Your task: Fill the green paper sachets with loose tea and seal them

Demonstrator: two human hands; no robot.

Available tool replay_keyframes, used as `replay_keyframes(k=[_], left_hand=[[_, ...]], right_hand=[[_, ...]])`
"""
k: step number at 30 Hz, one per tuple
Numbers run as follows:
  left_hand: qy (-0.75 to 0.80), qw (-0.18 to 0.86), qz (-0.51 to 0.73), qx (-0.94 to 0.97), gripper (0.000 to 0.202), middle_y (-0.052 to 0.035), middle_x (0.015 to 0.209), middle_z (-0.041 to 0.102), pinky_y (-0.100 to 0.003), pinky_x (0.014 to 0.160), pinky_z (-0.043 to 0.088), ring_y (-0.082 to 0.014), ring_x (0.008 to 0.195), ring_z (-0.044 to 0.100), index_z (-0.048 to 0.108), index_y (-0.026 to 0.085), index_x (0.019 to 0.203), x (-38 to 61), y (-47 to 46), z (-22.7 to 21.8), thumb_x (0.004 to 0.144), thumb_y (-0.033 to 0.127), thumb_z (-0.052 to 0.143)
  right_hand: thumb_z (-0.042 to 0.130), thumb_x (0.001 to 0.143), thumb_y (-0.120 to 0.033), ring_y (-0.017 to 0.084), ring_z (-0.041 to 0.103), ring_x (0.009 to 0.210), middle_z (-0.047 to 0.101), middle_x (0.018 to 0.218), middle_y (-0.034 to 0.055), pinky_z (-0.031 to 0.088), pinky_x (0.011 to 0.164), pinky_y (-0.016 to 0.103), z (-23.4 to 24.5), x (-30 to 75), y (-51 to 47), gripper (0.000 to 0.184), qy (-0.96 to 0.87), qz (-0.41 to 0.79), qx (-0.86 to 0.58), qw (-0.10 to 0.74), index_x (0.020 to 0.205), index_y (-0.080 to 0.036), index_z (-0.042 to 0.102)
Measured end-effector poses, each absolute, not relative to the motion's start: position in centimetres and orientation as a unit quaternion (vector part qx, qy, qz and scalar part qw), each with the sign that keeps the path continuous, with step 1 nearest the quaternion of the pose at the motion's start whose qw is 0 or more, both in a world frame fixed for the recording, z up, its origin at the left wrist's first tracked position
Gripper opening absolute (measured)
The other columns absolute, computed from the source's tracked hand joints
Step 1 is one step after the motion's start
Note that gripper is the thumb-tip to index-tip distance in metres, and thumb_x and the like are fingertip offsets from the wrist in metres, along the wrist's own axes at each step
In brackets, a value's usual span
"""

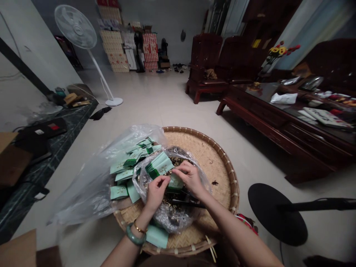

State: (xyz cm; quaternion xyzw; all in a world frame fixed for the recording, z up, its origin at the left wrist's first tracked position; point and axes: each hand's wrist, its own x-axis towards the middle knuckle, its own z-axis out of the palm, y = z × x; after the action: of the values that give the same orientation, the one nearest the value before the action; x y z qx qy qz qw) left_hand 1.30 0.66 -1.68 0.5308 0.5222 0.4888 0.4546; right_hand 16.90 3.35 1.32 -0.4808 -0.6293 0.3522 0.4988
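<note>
My left hand (157, 193) is closed in a pinch at the left edge of a small green packet (175, 184). My right hand (190, 178) pinches the same packet near its top. Just beyond them, a stack of green packets (159, 164) lies on an open clear plastic bag (178, 223) of dark and pale dried bits. A dark tool with a long straight edge (186, 203) rests in the bag under my right wrist; its kind is unclear. More filled green packets (122, 167) lie piled to the left.
The bag sits on a round woven bamboo tray (213, 155). A large clear plastic sheet or bag (91, 185) spreads at left. One green packet (157, 236) lies near the tray's front. A black round stand base (278, 215) is right; a wooden table (267, 126) stands beyond.
</note>
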Motion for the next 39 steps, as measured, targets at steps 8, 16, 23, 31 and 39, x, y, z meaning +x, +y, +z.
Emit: replay_keyframes(k=[8, 16, 23, 31, 39], left_hand=[[0.496, 0.519, 0.5, 0.484, 0.029, -0.006, 0.084, 0.073, -0.029, 0.077, 0.051, -0.0201, 0.079, 0.066, 0.072, 0.014, 0.085, 1.7, 1.3, -1.2, 0.067, 0.037, 0.073], [0.475, 0.613, 0.487, 0.402, 0.038, -0.0025, 0.075, 0.071, -0.025, 0.064, 0.05, -0.0158, 0.066, 0.063, 0.069, 0.012, 0.088, 1.6, 1.2, -1.1, 0.061, 0.038, 0.079], [0.483, 0.651, 0.4, 0.428, 0.037, -0.0031, 0.068, 0.071, -0.025, 0.058, 0.048, -0.0162, 0.059, 0.062, 0.071, 0.01, 0.078, 1.0, 1.7, -0.3, 0.054, 0.036, 0.084], [0.453, 0.725, 0.362, 0.372, 0.047, -0.0062, 0.073, 0.072, -0.025, 0.055, 0.052, -0.0172, 0.059, 0.067, 0.067, 0.009, 0.088, 1.5, 0.9, 0.1, 0.051, 0.03, 0.086], [0.481, 0.708, 0.417, 0.306, 0.049, -0.0118, 0.086, 0.075, -0.025, 0.054, 0.056, -0.0178, 0.062, 0.069, 0.066, 0.009, 0.09, 0.3, 1.8, 0.0, 0.052, 0.031, 0.086]], right_hand=[[0.07, 0.075, -0.039, 0.016, 0.057, 0.069, 0.064, 0.072, 0.0024, 0.044, 0.063, 0.026, 1.5, 16.8, 3.4, 0.019, -0.632, 0.387, -0.466, 0.482, 0.077, -0.021, 0.074], [0.076, 0.065, -0.039, 0.013, 0.053, 0.053, 0.062, 0.058, 0.0001, 0.042, 0.05, 0.023, 0.6, 17.3, 3.5, 0.023, -0.562, 0.493, -0.489, 0.45, 0.064, -0.017, 0.07], [0.075, 0.069, -0.037, 0.015, 0.058, 0.062, 0.065, 0.065, 0.0012, 0.045, 0.058, 0.025, 1.2, 17.6, 3.4, 0.017, -0.622, 0.448, -0.456, 0.452, 0.064, -0.021, 0.072], [0.071, 0.072, -0.038, 0.012, 0.055, 0.053, 0.062, 0.067, 0.0002, 0.045, 0.048, 0.024, 1.0, 17.1, 3.3, 0.02, -0.561, 0.523, -0.454, 0.454, 0.07, -0.018, 0.068], [0.071, 0.074, -0.031, 0.022, 0.059, 0.094, 0.064, 0.105, 0.008, 0.048, 0.083, 0.036, -0.9, 20.9, -0.4, 0.043, -0.756, 0.351, -0.497, 0.243, 0.115, -0.02, 0.059]])
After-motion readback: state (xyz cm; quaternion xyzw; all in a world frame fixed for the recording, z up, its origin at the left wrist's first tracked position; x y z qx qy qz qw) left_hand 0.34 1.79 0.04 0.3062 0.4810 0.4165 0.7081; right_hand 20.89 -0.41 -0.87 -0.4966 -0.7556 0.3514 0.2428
